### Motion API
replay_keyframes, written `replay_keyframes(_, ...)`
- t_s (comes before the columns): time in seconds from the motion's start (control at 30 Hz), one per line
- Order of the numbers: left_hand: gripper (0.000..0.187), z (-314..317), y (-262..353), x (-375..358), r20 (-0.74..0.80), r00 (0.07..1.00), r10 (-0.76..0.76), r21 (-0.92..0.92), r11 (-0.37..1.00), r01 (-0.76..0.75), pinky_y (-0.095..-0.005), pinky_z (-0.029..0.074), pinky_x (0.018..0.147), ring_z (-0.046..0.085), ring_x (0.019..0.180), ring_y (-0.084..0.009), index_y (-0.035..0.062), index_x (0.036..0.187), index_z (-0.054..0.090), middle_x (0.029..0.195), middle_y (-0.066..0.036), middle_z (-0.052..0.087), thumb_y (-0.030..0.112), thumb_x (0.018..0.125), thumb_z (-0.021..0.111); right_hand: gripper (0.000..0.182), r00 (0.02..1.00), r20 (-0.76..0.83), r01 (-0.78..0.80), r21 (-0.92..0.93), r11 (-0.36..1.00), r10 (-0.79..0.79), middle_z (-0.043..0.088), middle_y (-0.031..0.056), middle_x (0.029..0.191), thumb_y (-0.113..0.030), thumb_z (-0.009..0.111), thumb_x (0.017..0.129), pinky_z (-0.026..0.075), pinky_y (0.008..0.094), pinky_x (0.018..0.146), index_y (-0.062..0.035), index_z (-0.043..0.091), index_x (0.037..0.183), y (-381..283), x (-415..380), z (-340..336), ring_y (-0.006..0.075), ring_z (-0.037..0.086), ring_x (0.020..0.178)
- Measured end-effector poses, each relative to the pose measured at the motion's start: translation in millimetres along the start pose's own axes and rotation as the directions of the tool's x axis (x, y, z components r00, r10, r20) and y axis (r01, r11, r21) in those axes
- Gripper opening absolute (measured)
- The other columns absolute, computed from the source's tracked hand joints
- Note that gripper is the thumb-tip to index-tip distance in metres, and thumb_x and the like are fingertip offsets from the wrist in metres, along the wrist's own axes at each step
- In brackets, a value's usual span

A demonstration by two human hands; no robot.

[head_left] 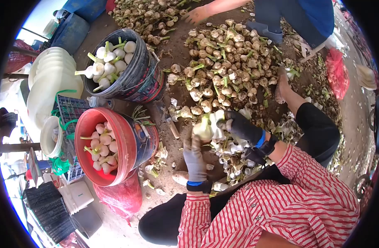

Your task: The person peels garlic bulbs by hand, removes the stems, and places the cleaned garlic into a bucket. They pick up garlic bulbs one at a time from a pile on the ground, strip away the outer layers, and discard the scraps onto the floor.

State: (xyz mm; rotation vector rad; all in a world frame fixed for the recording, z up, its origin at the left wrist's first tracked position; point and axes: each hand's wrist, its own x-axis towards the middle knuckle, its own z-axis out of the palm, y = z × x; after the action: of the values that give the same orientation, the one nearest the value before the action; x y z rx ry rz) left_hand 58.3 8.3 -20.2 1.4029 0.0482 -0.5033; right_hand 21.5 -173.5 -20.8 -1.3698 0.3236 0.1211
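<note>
- Garlic bulb is held up beyond the right-hand rim of the red bucket.
- Left hand grips it from below; right hand pinches its white skin.
- Probably light, firm, papery-skinned; best held round the body.

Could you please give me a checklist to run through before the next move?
1. Both hands gloved: ok, left hand and right hand.
2. Garlic bulb held: ok, in the left hand's fingers.
3. Blade in right hand: cannot tell.
4. Room in red bucket: ok, its bulbs lie below the rim.
5. Loose peel cleared: not ok, scattered near the right hand.
6. Co-worker's hand clear: ok, at the far pile.
</note>
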Motion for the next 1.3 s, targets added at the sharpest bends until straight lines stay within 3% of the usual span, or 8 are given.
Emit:
replay_keyframes(0.27, 0.074, 5, 9, -6, 0.196, 0.981, 0.0, -0.127, 0.992, 0.026, -0.0242, 0.047, 0.061, 0.056, 0.077, -0.0132, 0.002, 0.121, 0.041, 0.098, -0.007, 0.055, 0.046, 0.07, 0.071, 0.017, 0.88, 0.447, 0.258, -0.163, 0.952, -0.162, 0.056, 0.0025, 0.077, -0.016, 0.053, 0.083, 0.044, 0.0252, 0.062, -0.0013, 0.059, 0.087, -1, 2, -17, 0.0087, 0.052, 0.068)
replay_keyframes(0.33, 0.071, -2, 5, -6, 0.255, 0.966, -0.048, -0.208, 0.973, 0.103, -0.0262, 0.047, 0.066, 0.055, 0.082, -0.0137, 0.0027, 0.12, 0.042, 0.101, -0.006, 0.054, 0.039, 0.068, 0.074, 0.018, 0.969, 0.241, -0.055, 0.392, 0.918, -0.045, 0.058, 0.0035, 0.079, -0.01, 0.045, 0.083, 0.045, 0.0248, 0.062, -0.0014, 0.06, 0.089, -1, 1, -22, 0.0123, 0.053, 0.067)
replay_keyframes(0.53, 0.076, 6, 7, -16, 0.406, 0.905, -0.125, -0.527, 0.777, 0.343, -0.0323, 0.046, 0.085, 0.053, 0.099, -0.0197, 0.0041, 0.124, 0.041, 0.108, -0.008, 0.053, 0.025, 0.062, 0.078, 0.027, 0.983, -0.18, -0.153, -0.649, 0.746, 0.045, 0.061, 0.0049, 0.083, -0.006, 0.047, 0.077, 0.047, 0.0278, 0.066, -0.0009, 0.057, 0.102, 32, 7, -31, 0.0147, 0.056, 0.072)
replay_keyframes(0.6, 0.07, -6, 0, -15, 0.518, 0.852, -0.077, -0.533, 0.75, 0.392, -0.0318, 0.039, 0.095, 0.049, 0.107, -0.0192, 0.001, 0.125, 0.036, 0.115, -0.009, 0.05, 0.024, 0.07, 0.073, 0.031, 0.864, -0.094, 0.095, -0.934, 0.344, -0.494, 0.061, 0.0065, 0.084, -0.007, 0.049, 0.078, 0.047, 0.0282, 0.072, -0.0012, 0.055, 0.108, 60, 6, -38, 0.0173, 0.058, 0.078)
replay_keyframes(0.7, 0.076, -4, 13, -14, 0.408, 0.91, -0.075, -0.394, 0.884, 0.249, -0.0303, 0.043, 0.09, 0.051, 0.103, -0.0187, 0.0039, 0.131, 0.03, 0.113, -0.009, 0.051, 0.026, 0.071, 0.072, 0.033, 0.817, -0.096, 0.463, -0.48, 0.745, -0.569, 0.062, 0.0098, 0.089, -0.007, 0.055, 0.075, 0.047, 0.0293, 0.078, -0.0018, 0.056, 0.108, 24, 6, -29, 0.0191, 0.06, 0.086)
replay_keyframes(0.8, 0.088, 2, 18, -7, 0.359, 0.929, -0.089, -0.309, 0.928, 0.209, -0.0262, 0.049, 0.077, 0.056, 0.093, -0.0178, 0.0025, 0.133, 0.027, 0.105, -0.009, 0.055, 0.022, 0.064, 0.077, 0.035, 0.975, 0.081, 0.21, -0.034, 0.977, -0.206, 0.062, 0.0111, 0.095, -0.007, 0.06, 0.072, 0.046, 0.0309, 0.081, -0.0013, 0.057, 0.106, -9, -5, -11, 0.0184, 0.06, 0.09)
replay_keyframes(1.2, 0.07, 0, 6, -6, 0.358, 0.93, -0.08, -0.249, 0.952, 0.177, -0.0286, 0.047, 0.08, 0.057, 0.089, -0.0188, 0.0031, 0.122, 0.04, 0.105, -0.009, 0.055, 0.019, 0.064, 0.074, 0.018, 0.889, 0.141, 0.373, -0.775, 0.51, -0.435, 0.061, 0.0141, 0.074, -0.012, 0.06, 0.074, 0.048, 0.0349, 0.065, -0.0051, 0.061, 0.09, -16, -1, 7, 0.0275, 0.06, 0.069)
replay_keyframes(1.3, 0.086, 6, 20, -10, 0.339, 0.938, -0.075, -0.369, 0.906, 0.206, -0.0265, 0.049, 0.078, 0.057, 0.093, -0.0186, -0.0017, 0.128, 0.036, 0.105, -0.01, 0.056, 0.031, 0.061, 0.079, 0.015, 0.978, -0.073, 0.193, -0.051, 0.98, -0.196, 0.058, 0.0037, 0.075, -0.013, 0.05, 0.086, 0.045, 0.0259, 0.066, -0.0012, 0.058, 0.091, 15, 7, 4, 0.009, 0.052, 0.069)
